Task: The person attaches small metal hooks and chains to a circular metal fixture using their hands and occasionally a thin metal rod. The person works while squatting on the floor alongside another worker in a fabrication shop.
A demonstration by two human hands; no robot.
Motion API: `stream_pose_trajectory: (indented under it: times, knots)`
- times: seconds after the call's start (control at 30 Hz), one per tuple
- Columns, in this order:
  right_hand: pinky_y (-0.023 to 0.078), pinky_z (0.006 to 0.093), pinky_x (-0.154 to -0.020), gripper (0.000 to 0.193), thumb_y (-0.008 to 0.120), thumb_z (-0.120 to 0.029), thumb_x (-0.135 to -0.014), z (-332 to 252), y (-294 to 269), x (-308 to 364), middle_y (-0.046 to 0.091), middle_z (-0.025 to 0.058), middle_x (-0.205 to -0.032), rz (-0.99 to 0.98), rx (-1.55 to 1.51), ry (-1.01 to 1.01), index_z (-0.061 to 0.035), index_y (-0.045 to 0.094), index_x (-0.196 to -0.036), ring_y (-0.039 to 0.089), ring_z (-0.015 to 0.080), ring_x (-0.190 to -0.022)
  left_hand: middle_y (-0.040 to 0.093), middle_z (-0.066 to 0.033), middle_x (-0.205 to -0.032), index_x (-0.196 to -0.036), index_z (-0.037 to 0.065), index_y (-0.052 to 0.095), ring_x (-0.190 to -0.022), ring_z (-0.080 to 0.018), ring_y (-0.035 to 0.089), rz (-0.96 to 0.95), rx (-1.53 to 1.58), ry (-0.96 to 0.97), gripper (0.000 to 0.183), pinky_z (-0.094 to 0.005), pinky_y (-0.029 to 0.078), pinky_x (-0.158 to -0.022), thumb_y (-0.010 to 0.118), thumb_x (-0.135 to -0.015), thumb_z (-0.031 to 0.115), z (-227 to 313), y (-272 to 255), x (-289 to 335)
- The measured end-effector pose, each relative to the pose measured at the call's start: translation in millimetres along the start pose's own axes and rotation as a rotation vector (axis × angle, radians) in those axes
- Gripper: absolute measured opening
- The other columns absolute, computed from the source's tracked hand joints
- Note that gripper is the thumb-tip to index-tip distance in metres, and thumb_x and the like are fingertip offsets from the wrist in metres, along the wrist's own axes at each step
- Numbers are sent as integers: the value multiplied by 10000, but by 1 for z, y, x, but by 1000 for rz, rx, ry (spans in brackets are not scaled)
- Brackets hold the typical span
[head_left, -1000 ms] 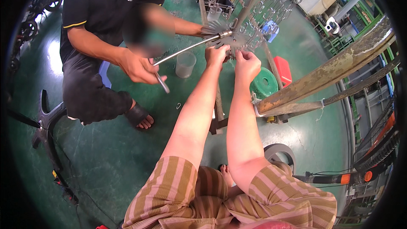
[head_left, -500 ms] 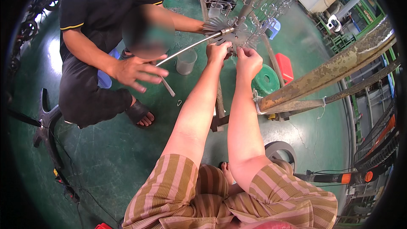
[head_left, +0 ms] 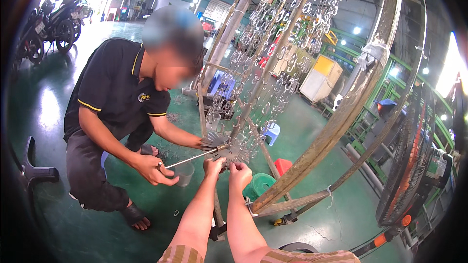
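Both my arms reach forward to the near edge of a slotted metal disc (head_left: 233,155) low on an upright pole. My left hand (head_left: 213,167) is closed at the disc's rim, its fingertips partly hidden. Close beside it, my right hand (head_left: 240,175) pinches with thumb and forefinger; what it holds is too small to make out. Many S-shaped metal hooks (head_left: 273,85) hang linked in chains above and around the disc. A co-worker squatting at the left grips a long metal rod (head_left: 187,159), whose far end meets the disc. The co-worker's other hand is at the disc's left side.
A rusty metal frame (head_left: 336,117) slants up at the right, with a large fan (head_left: 407,160) beyond. A green round stool (head_left: 260,186), a red container (head_left: 282,166) and a clear plastic cup (head_left: 184,174) stand near the disc. One loose hook (head_left: 176,213) lies on the floor.
The view has tilted up, showing more of the hanging hooks and the hall. The co-worker's open hand has closed on the rod's near end. My hands stay at the disc's edge.
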State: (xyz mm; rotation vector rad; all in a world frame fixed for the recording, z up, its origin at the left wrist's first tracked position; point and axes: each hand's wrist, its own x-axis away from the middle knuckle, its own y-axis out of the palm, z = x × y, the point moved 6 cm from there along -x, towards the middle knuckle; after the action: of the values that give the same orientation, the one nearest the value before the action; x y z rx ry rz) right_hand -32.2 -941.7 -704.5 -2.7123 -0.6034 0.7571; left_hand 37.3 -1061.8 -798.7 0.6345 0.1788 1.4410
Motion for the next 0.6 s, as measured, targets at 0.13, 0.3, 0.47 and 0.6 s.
stream_pose_trajectory:
  times: [0.13,0.3,0.47,0.6]
  knots:
    - [489,347,-634,172,703,-198,-694,-4,0,5,667,115,-681,-39,-6,11,-45,697,-772,652,250,-634,601,-92,-622,-730,-20,603,-465,-171,567,10,11,13,167,-286,415,-380,731,-675,72,-7,-5,-8]
    - [476,332,-608,178,736,-212,-690,4,0,1,662,99,-655,-14,34,13,-46,693,-738,630,207,-588,590,-86,-601,-703,-18,597,-445,-168,547,-4,-40,44,160,-286,394,-368,725,-674,72,-1,-2,2]
    - [482,346,-612,185,732,-215,-681,4,1,-3,662,110,-665,-4,35,-9,-43,694,-738,633,223,-595,598,-71,-606,-727,-19,644,-456,-151,535,-3,-16,38,160,-306,409,-378,735,-660,94,-13,-1,-15]
    - [497,367,-628,185,709,-222,-681,-2,-1,-4,660,138,-690,13,66,-81,-48,697,-746,648,263,-633,648,-141,-781,-890,-36,652,-615,-203,615,53,-107,122,363,-340,497,-497,768,-613,166,-15,-4,-31]
